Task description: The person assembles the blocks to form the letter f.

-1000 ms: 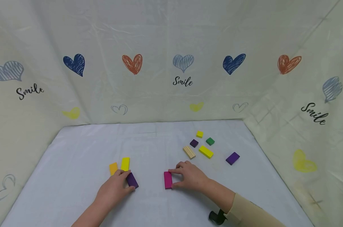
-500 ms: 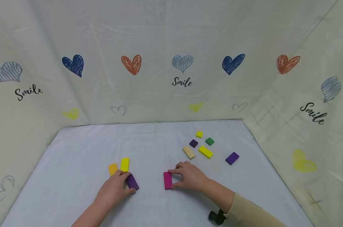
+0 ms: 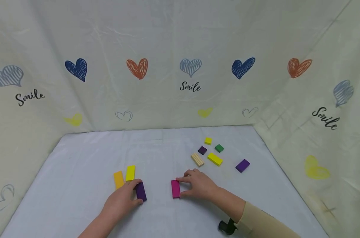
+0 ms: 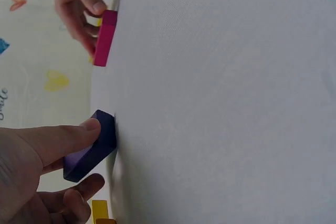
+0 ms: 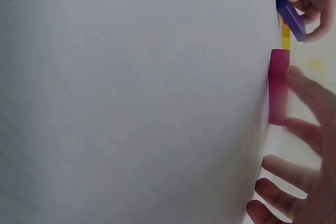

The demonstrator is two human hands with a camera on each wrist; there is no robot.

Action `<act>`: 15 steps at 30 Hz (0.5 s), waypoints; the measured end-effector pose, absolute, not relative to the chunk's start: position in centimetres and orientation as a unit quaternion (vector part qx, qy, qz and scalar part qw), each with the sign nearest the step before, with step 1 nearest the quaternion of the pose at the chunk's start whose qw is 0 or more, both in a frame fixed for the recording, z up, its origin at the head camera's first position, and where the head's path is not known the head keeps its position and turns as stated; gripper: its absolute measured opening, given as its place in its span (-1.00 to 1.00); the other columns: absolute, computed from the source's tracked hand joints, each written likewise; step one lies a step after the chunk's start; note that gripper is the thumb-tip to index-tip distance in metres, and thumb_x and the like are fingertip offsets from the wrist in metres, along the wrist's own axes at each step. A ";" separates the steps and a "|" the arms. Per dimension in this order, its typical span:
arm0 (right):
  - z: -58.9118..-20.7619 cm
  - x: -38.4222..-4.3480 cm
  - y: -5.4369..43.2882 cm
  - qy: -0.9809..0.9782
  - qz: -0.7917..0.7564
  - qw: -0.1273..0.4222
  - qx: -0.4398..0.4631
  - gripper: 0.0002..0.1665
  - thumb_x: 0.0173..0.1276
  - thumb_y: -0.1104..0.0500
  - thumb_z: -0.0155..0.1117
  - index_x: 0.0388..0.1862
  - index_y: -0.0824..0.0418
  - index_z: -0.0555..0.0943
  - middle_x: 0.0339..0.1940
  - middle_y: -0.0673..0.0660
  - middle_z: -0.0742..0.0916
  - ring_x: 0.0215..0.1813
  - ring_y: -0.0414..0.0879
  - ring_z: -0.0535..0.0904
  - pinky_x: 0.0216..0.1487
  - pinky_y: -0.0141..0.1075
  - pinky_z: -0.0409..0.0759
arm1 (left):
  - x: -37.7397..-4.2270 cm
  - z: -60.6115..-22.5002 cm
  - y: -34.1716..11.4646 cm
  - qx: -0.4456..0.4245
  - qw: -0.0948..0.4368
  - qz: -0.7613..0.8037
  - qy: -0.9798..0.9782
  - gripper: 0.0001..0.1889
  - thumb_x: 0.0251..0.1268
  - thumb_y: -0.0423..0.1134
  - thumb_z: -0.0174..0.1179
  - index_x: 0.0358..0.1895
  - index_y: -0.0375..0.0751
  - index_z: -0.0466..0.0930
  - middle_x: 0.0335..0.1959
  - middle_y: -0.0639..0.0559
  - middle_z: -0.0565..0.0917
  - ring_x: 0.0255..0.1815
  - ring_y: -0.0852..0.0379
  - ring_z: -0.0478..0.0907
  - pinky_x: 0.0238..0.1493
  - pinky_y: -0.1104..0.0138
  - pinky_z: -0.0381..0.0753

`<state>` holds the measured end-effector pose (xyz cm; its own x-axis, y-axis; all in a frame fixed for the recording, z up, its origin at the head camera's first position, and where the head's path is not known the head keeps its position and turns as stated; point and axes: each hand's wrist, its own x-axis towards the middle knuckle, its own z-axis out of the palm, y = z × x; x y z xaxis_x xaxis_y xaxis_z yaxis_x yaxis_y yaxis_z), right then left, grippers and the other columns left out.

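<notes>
My left hand point(image 3: 121, 200) pinches a dark purple block point(image 3: 140, 191) between thumb and fingers. In the left wrist view that purple block point(image 4: 90, 148) is tilted, one corner close to the white cloth. To its right, my right hand point(image 3: 200, 185) holds a magenta block point(image 3: 175, 189) by its two ends, index finger at the far end and thumb at the near one. The right wrist view shows the magenta block point(image 5: 279, 87) lying along the cloth, the other fingers spread behind it. A yellow block point(image 3: 130, 173) and an orange block point(image 3: 118, 179) lie just beyond my left hand.
Back right on the cloth are a ridged wooden piece point(image 3: 197, 159), a yellow block point(image 3: 215, 159), a purple block point(image 3: 242, 166) and small yellow point(image 3: 208, 141), green point(image 3: 219, 148) and dark point(image 3: 202, 150) blocks. A black object point(image 3: 227, 227) sits under the right sleeve.
My left hand has shifted slightly right with the purple block and turned it more in line with the magenta one. More of the orange block shows. The right hand keeps its place.
</notes>
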<state>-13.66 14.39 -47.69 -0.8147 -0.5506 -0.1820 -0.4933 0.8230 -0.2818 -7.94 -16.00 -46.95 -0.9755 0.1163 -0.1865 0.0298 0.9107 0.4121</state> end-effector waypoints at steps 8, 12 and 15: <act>-47.7 -13.7 14.3 0.946 -0.108 0.131 -0.277 -0.23 0.07 -0.30 0.48 0.31 -0.28 0.56 0.06 -0.03 0.62 0.08 -0.11 0.47 0.00 -0.21 0.61 | -8.3 -46.8 -15.9 0.014 0.110 0.268 0.957 -0.52 0.13 -0.16 0.45 0.15 0.21 0.59 -0.17 0.20 0.67 -0.39 0.22 0.48 -0.34 0.24 0.54; -47.7 -13.5 14.3 0.947 -0.104 0.128 -0.277 -0.23 0.08 -0.30 0.48 0.32 -0.28 0.55 0.06 -0.02 0.62 0.08 -0.11 0.47 0.01 -0.21 0.60 | -8.4 -46.7 -16.2 0.013 0.115 0.302 0.946 -0.57 0.19 -0.16 0.40 0.14 0.23 0.60 -0.18 0.21 0.65 -0.46 0.19 0.42 -0.47 0.30 0.42; -47.6 -13.5 14.4 0.946 -0.104 0.126 -0.279 -0.24 0.09 -0.30 0.48 0.32 -0.27 0.55 0.06 -0.02 0.62 0.07 -0.11 0.48 0.00 -0.21 0.60 | -8.7 -46.8 -16.1 0.006 0.119 0.326 0.938 -0.58 0.19 -0.15 0.40 0.12 0.25 0.60 -0.18 0.22 0.65 -0.43 0.18 0.43 -0.44 0.30 0.43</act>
<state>-13.47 14.38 -47.60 -0.8124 -0.5543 -0.1808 -0.5021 0.8228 -0.2663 -8.71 -16.14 -46.81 -0.9715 0.0894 -0.2196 -0.0662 0.7871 0.6133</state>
